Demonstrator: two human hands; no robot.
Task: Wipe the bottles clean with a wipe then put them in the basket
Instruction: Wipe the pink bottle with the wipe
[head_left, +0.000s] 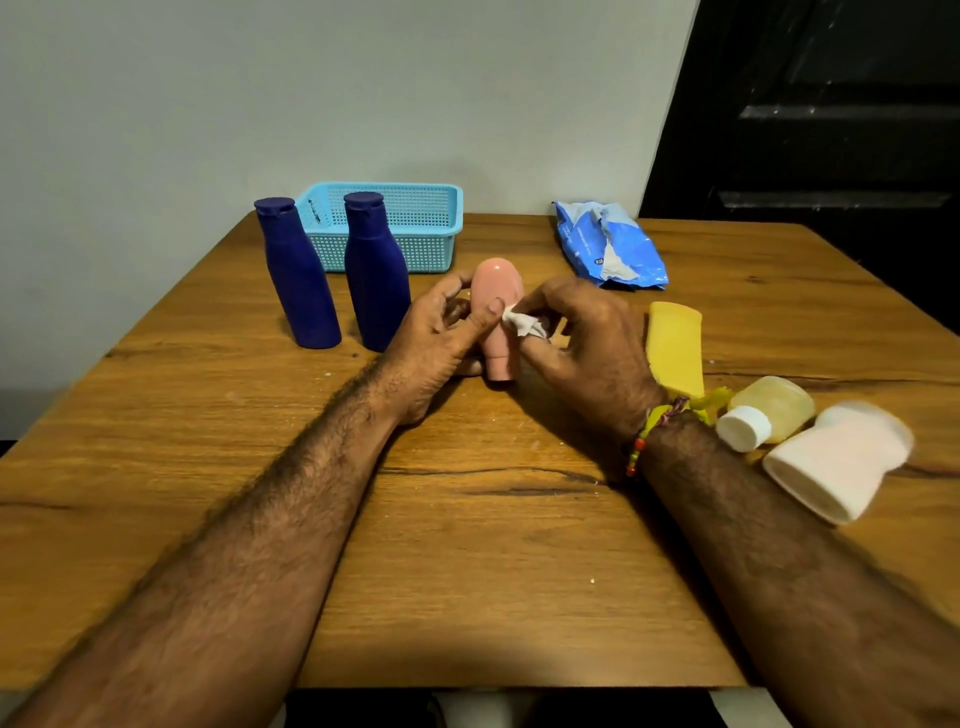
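A pink bottle (497, 296) stands cap-down at the middle of the wooden table (467, 519). My left hand (436, 343) grips it from the left, thumb across its front. My right hand (587, 343) pinches a small white wipe (519, 321) and presses it against the bottle's right side. Two dark blue bottles (298, 275) (375, 270) stand upright to the left. Behind them sits the light blue basket (415, 228), which looks empty. A yellow bottle (674, 348), a clear yellowish bottle with a white cap (769, 410) and a white bottle (836, 457) lie at the right.
A blue pack of wipes (608, 244) lies at the back right of the table. A pale wall runs behind the table, with a dark opening at the right. The table's front edge is near my body.
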